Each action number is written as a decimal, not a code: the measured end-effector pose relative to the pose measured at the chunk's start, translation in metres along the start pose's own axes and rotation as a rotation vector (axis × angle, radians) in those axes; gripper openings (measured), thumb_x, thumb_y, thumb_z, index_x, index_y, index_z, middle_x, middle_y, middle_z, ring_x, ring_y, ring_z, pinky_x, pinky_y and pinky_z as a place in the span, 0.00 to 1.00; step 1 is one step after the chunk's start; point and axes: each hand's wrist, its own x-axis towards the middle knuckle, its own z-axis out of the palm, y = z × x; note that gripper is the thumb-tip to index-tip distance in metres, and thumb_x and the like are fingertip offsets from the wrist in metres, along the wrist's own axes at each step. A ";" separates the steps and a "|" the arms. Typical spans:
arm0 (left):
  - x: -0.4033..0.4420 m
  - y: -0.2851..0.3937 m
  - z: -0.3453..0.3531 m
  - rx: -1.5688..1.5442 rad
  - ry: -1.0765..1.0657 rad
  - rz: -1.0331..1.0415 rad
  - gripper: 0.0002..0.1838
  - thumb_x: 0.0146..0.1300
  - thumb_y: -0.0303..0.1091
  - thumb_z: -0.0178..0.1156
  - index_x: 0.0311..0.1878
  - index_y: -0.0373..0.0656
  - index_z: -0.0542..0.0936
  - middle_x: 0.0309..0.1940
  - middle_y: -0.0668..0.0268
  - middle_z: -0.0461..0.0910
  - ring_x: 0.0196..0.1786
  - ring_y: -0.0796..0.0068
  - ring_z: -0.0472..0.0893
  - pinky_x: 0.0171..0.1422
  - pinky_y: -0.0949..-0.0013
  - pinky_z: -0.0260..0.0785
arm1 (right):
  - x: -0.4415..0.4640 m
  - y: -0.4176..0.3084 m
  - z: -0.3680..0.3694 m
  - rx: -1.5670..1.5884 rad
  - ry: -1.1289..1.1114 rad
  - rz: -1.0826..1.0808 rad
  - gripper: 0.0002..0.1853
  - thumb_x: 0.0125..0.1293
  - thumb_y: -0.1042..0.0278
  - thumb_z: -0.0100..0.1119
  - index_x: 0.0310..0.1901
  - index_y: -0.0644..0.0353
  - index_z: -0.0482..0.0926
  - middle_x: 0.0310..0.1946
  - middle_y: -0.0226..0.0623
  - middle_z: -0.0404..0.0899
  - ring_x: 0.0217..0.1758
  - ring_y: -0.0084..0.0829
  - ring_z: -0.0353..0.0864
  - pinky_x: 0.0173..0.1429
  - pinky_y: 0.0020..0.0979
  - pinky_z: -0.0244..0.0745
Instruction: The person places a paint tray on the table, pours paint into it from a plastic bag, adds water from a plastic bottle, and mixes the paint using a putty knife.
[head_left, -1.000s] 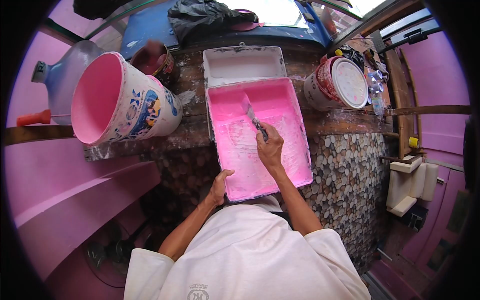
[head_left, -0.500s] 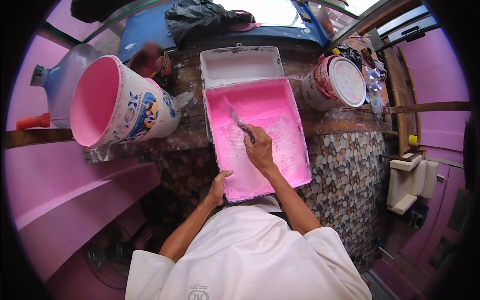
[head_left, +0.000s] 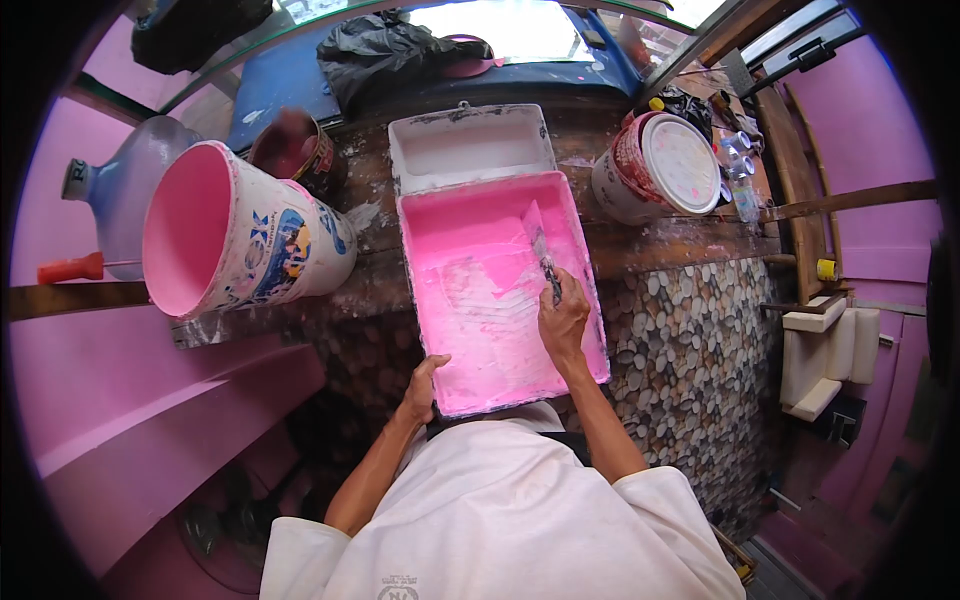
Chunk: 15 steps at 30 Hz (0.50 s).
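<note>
My right hand [head_left: 566, 318] is closed round the handle of a paint-smeared putty knife [head_left: 540, 242]. Its pink-coated blade points away from me, over the right part of a shallow rectangular tray [head_left: 411, 296]. Smooth pink paint [head_left: 460, 220] covers the tray's far end, while the nearer floor has thinner, streaky pink with pale scraped marks. With the thumb over the rim, my left hand [head_left: 424, 386] grips the tray's near left side; its other fingers are partly hidden. A white compartment [head_left: 470, 140] adjoins the tray's far end.
A large pink-lined bucket [head_left: 300, 240] stands left, beside a blue water jug [head_left: 140, 195] and a smaller paint-stained can [head_left: 295, 155]. At right are a lidded bucket [head_left: 680, 165] and plastic bottles [head_left: 742, 185]. A black plastic bag [head_left: 375, 60] lies behind.
My right hand has moved the putty knife rightward across the tray, and its blade now tilts the other way. My left hand keeps its hold on the tray's edge.
</note>
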 end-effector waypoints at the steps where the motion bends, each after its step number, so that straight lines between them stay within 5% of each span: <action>1: 0.000 0.000 0.001 0.008 -0.007 -0.001 0.20 0.61 0.43 0.52 0.49 0.36 0.75 0.42 0.61 0.80 0.45 0.69 0.80 0.56 0.66 0.72 | -0.001 0.003 0.002 -0.002 0.010 0.003 0.13 0.59 0.77 0.54 0.46 0.68 0.76 0.35 0.51 0.78 0.36 0.50 0.78 0.42 0.44 0.73; 5: -0.011 0.009 0.014 0.040 0.026 -0.028 0.21 0.60 0.44 0.53 0.48 0.37 0.76 0.42 0.65 0.77 0.49 0.73 0.75 0.60 0.71 0.64 | -0.002 0.002 -0.002 0.207 -0.158 0.366 0.13 0.58 0.74 0.55 0.45 0.68 0.77 0.34 0.53 0.80 0.36 0.50 0.80 0.43 0.43 0.75; 7: -0.013 0.011 0.019 0.051 0.042 -0.021 0.21 0.60 0.44 0.53 0.48 0.37 0.76 0.42 0.65 0.77 0.49 0.72 0.75 0.61 0.70 0.63 | -0.007 0.011 0.003 0.057 -0.081 0.112 0.14 0.58 0.71 0.57 0.46 0.66 0.77 0.35 0.52 0.79 0.36 0.48 0.81 0.42 0.43 0.75; 15: 0.007 -0.008 0.002 -0.081 0.013 0.024 0.19 0.60 0.42 0.54 0.48 0.38 0.76 0.44 0.64 0.77 0.48 0.71 0.77 0.60 0.68 0.67 | -0.018 0.021 -0.010 -0.369 -0.242 -0.017 0.19 0.56 0.63 0.62 0.48 0.60 0.77 0.36 0.41 0.75 0.42 0.40 0.76 0.42 0.41 0.73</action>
